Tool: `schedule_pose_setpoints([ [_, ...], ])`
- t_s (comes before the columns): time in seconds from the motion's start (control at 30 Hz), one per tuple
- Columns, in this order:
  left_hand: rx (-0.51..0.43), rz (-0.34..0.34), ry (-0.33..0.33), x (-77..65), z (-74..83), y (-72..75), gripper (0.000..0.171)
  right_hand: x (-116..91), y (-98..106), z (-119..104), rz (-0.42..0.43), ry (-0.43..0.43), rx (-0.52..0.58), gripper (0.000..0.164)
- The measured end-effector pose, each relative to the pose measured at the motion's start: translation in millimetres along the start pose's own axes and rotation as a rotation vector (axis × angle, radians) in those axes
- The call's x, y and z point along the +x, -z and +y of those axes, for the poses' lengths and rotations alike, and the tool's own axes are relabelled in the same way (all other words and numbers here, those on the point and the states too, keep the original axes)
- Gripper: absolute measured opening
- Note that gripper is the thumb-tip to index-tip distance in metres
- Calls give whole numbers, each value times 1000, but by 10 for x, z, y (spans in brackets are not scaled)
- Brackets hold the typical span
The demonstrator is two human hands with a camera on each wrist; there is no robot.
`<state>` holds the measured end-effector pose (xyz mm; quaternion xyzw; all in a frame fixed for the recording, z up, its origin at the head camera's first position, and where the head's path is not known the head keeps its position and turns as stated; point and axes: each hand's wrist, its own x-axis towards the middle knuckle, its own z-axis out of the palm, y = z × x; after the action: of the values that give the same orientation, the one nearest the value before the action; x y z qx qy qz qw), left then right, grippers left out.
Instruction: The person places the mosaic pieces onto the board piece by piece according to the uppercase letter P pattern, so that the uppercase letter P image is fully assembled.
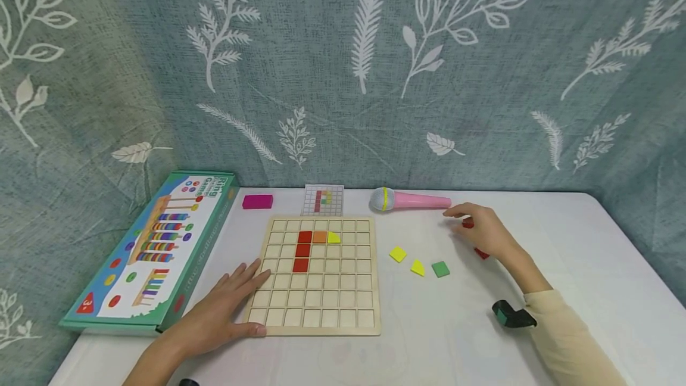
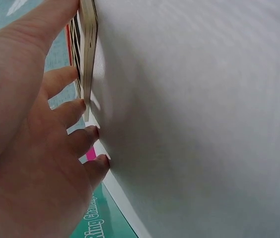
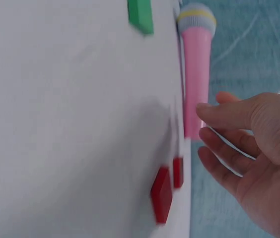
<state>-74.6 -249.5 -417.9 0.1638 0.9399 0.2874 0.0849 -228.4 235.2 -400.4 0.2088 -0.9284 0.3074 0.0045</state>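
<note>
My left hand (image 1: 217, 308) lies spread along the left side of a wooden grid board (image 1: 311, 330), fingertips and thumb at its edge. Three red square tiles (image 1: 302, 250) stand in a column on the board. An orange tile (image 1: 319, 237) and a yellow curved-edge tile (image 1: 333, 237) continue the top row rightward. Above two loose red tiles (image 3: 162, 196) hovers my right hand (image 1: 485, 231), its fingers loosely bent with nothing between them. Between board and right hand lie a yellow square (image 1: 398, 254), a yellow curved-edge tile (image 1: 417, 267) and a green square (image 1: 440, 269).
Behind the board lies a pattern card (image 1: 323, 200), with a magenta block (image 1: 258, 202) to its left. A pink toy microphone (image 1: 420, 200) lies near the back edge, close to the right fingertips. A boxed ring game (image 1: 155, 249) occupies the left side. Patterned cloth (image 1: 332, 76) hangs behind.
</note>
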Motion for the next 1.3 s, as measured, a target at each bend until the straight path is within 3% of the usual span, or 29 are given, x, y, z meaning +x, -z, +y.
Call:
schedule_pose_setpoints([
  [0.4, -8, 0, -4, 4, 7, 14, 94, -95, 57, 232, -2, -80, -52, 33],
  [1.13, 8, 3, 3, -2, 10, 15, 95, -47, 180, 64, -112, -92, -36, 31],
  [1.3, 3, 3, 2, -5, 8, 11, 95, -34, 194, 15, -163, -53, -40, 32],
])
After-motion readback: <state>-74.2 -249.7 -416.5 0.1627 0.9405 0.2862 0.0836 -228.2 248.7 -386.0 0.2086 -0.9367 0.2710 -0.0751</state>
